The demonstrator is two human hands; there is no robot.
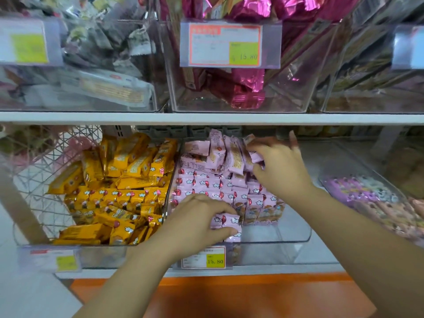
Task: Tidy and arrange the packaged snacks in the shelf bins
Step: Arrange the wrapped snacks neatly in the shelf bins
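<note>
Left hand (199,218) grip pinches pink packets (227,220) at clear bin (296,241) front; right hand (282,167) grip curls round loose pile (229,154) behind. Best to slot packets upright, faces forward, extending the row.

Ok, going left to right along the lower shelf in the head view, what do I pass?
Wire basket → yellow packets → pink packets → purple packets

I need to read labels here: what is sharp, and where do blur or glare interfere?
Head view: the pink packets and lower price tag are fairly sharp; the upper left bin is blurred; glare streaks the front of the upper middle bin.
</note>
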